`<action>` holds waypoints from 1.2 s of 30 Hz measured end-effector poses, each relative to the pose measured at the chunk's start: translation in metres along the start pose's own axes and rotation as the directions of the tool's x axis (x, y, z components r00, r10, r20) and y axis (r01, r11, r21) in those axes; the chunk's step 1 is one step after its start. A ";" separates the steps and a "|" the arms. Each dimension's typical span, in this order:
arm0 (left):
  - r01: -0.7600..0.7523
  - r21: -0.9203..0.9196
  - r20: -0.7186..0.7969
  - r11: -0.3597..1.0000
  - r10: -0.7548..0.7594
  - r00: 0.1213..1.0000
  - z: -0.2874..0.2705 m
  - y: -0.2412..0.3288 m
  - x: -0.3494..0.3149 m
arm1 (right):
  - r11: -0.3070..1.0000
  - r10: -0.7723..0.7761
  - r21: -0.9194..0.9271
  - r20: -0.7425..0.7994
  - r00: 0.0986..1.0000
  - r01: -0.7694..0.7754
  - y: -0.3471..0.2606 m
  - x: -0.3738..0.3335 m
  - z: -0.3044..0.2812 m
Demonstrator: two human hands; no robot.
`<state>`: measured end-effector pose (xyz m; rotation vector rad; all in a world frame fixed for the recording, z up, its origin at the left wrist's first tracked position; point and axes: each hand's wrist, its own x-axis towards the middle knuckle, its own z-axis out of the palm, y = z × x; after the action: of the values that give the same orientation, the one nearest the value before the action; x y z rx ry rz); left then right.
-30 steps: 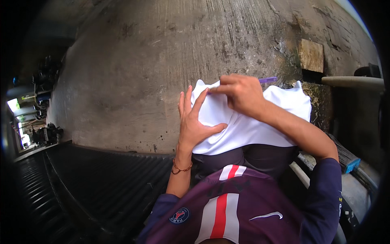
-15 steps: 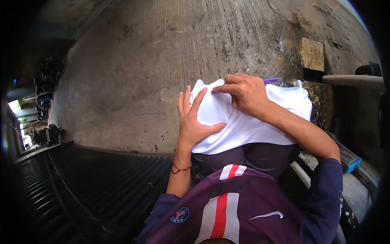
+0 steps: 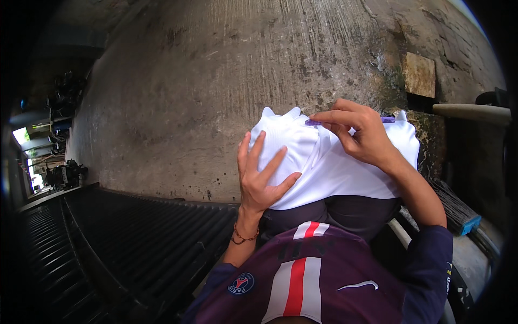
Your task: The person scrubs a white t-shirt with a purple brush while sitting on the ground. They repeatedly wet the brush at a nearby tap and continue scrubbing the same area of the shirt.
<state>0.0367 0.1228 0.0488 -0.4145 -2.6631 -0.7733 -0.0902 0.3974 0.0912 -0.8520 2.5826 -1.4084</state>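
A white cloth [image 3: 356, 175] is draped over my knees, with folds and raised points along its far edge. My left hand [image 3: 260, 181] lies on the cloth's left part, fingers spread and thumb stretched to the right. My right hand [image 3: 360, 129] grips a slim purple toothbrush-like tool [image 3: 313, 122] between thumb and fingers. Its textured end points left, just above or on the cloth; I cannot tell whether it touches. The other end sticks out to the right behind my hand, and the middle is hidden by my fingers.
Rough, stained concrete floor [image 3: 178, 124] stretches ahead. Black ribbed panels [image 3: 151, 243] lie on my left. A bristled broom head with a blue end [image 3: 470, 224] is at my right, below a pale rounded bar [image 3: 469, 112]. A square slab [image 3: 420, 74] lies far right. Motorbikes [image 3: 65, 175] stand far left.
My right hand has moved right with the purple tool, drawing its end away from my left fingers. My left hand has spread and settled flatter on the cloth, which has shifted into new folds.
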 end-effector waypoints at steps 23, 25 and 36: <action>0.235 -0.067 -0.014 0.970 -0.236 0.972 0.010 0.009 0.011 | 0.991 -0.080 -0.112 -0.037 0.996 0.075 0.014 -0.004 0.013; 0.278 -0.106 0.004 0.955 -0.279 0.960 0.010 0.009 0.011 | 0.997 -0.061 -0.038 -0.020 0.998 0.061 0.012 -0.006 0.016; 0.293 -0.127 0.052 0.948 -0.289 0.956 0.013 0.004 0.010 | 0.981 -0.053 -0.180 0.079 0.995 0.067 -0.031 -0.011 0.065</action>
<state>0.0261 0.1351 0.0449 -0.0630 -2.7474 -1.0435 -0.0466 0.3410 0.0761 -0.9934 2.6817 -1.1419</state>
